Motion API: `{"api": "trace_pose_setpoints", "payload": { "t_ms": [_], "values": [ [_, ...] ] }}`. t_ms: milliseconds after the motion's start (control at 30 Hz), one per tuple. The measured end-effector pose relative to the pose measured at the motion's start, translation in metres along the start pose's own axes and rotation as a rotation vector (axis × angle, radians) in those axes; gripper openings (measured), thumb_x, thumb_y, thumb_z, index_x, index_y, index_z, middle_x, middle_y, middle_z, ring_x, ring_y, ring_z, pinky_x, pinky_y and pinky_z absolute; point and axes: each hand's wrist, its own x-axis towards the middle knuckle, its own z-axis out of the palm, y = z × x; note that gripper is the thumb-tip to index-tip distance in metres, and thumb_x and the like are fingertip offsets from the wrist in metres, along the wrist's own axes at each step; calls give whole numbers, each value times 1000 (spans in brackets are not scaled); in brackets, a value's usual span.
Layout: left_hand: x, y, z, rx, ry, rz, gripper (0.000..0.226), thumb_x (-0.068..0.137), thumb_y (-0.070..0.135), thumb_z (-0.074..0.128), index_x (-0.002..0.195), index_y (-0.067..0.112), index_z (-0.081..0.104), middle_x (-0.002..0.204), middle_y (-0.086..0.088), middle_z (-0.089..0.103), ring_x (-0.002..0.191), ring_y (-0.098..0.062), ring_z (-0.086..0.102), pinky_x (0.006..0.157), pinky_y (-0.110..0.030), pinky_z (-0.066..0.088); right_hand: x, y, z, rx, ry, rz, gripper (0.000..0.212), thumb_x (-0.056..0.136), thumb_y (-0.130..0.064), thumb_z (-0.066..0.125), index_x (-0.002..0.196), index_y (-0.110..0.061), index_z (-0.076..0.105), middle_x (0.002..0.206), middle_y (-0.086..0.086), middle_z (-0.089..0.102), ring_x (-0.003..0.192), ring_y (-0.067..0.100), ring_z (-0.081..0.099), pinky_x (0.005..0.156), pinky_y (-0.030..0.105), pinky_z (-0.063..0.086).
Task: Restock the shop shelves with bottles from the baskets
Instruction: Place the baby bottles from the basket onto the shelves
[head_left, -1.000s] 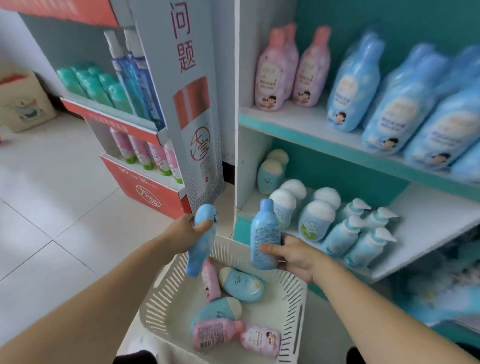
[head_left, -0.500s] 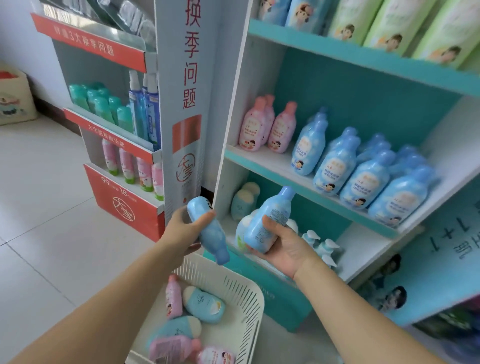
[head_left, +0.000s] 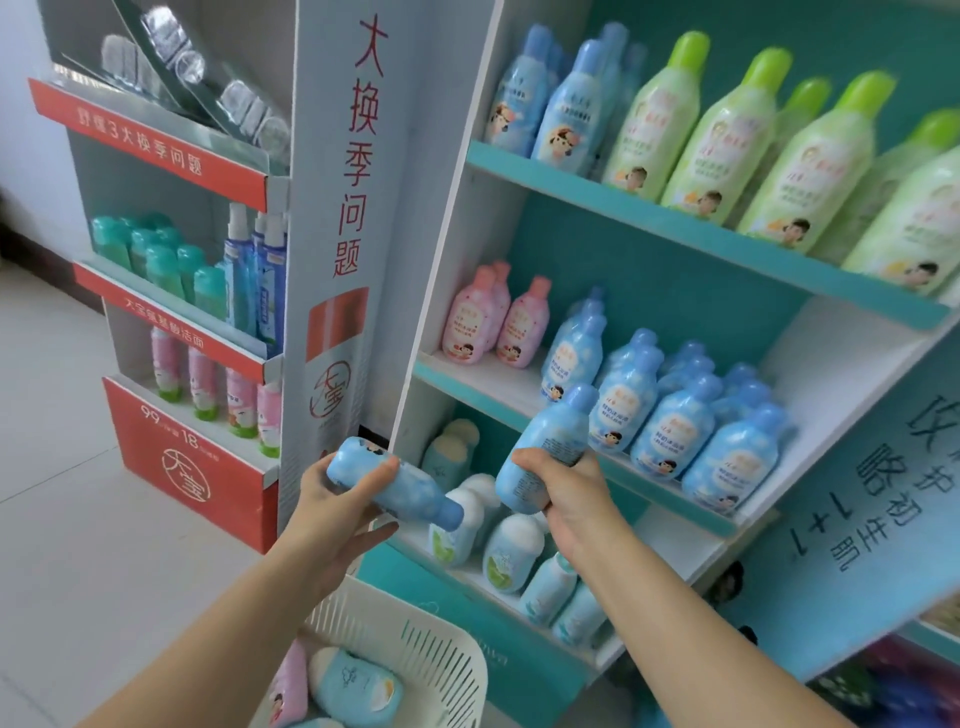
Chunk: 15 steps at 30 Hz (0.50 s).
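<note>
Bottles, light blue, two in hand at frame centre: left hand (head_left: 335, 501) grips one blue bottle (head_left: 400, 483) lying nearly level, cap pointing right; right hand (head_left: 569, 493) grips a second blue bottle (head_left: 545, 447), tilted cap-up, just in front of the middle shelf (head_left: 493, 387). That shelf carries pink bottles (head_left: 493, 322) at its left end and a cluster of matching shelved blue bottles (head_left: 675, 431) to their right; green-capped bottles (head_left: 753, 140) fill the shelf above, upper right. White slotted basket (head_left: 431, 649), bottom centre, holds further bottles; red display stand (head_left: 192, 467) occupies the left.
</note>
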Motion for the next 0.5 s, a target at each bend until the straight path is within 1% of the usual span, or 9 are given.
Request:
{"api": "trace_pose_setpoints", "payload": {
  "t_ms": [67, 133, 200, 267, 300, 367, 400, 433, 500],
  "values": [
    [4, 2, -1, 6, 59, 7, 70, 69, 33, 79, 127, 24, 41, 118, -11, 58, 101, -27, 63, 83, -43, 54, -2, -3, 1, -98, 55, -83, 47, 74, 0, 71, 114, -15, 49, 102, 5, 60, 89, 16, 59, 71, 28, 49],
    [5, 5, -2, -12, 109, 16, 58, 74, 30, 76, 123, 23, 45, 111, -8, 60, 91, -22, 62, 82, -40, 51, -1, -4, 4, -86, 50, -80, 50, 76, 2, 66, 119, -15, 46, 108, 6, 57, 92, 16, 57, 74, 29, 49],
    [6, 10, -5, -85, 112, 12, 54, 77, 27, 74, 123, 17, 47, 107, -11, 61, 83, -20, 63, 77, -36, 53, -2, -8, 8, 133, -22, 64, 42, 79, 4, 58, 118, -10, 47, 107, 12, 53, 94, 24, 55, 81, 44, 50],
    [6, 15, -8, -208, 76, -8, 54, 79, 23, 72, 125, 11, 47, 111, -14, 62, 89, -23, 66, 70, -34, 58, -3, -9, 10, 363, -149, 229, 32, 75, -1, 56, 106, -6, 49, 103, 16, 52, 97, 31, 54, 86, 59, 46],
    [5, 17, -9, -267, 61, -15, 52, 80, 21, 71, 125, 9, 47, 113, -15, 61, 93, -24, 66, 68, -33, 58, -5, -10, 11, 422, -209, 260, 35, 69, -5, 61, 102, -6, 50, 103, 17, 53, 99, 33, 54, 86, 64, 44],
    [4, 20, -10, -330, 49, -20, 42, 82, 19, 69, 119, 9, 51, 111, -15, 62, 95, -24, 65, 66, -31, 59, -7, -9, 15, 480, -282, 261, 48, 60, -17, 78, 100, -5, 53, 96, 18, 61, 95, 36, 59, 84, 64, 46],
    [3, 21, -9, -342, 48, -17, 35, 82, 19, 68, 114, 10, 54, 109, -15, 63, 94, -24, 65, 65, -30, 59, -8, -9, 18, 482, -301, 265, 51, 60, -23, 82, 99, -4, 55, 89, 17, 65, 91, 35, 62, 85, 62, 47],
    [2, 22, -9, -351, 42, -10, 29, 83, 19, 67, 109, 10, 55, 106, -14, 63, 93, -24, 65, 65, -30, 59, -8, -9, 21, 470, -302, 273, 49, 64, -28, 78, 100, -3, 57, 84, 16, 67, 88, 34, 63, 87, 59, 47],
    [0, 24, -10, -371, 39, 3, 21, 85, 17, 65, 102, 11, 57, 104, -14, 64, 92, -24, 65, 65, -29, 59, -8, -10, 27, 439, -273, 285, 46, 67, -25, 68, 106, -3, 55, 89, 17, 66, 89, 33, 62, 91, 55, 46]
  ]
}}
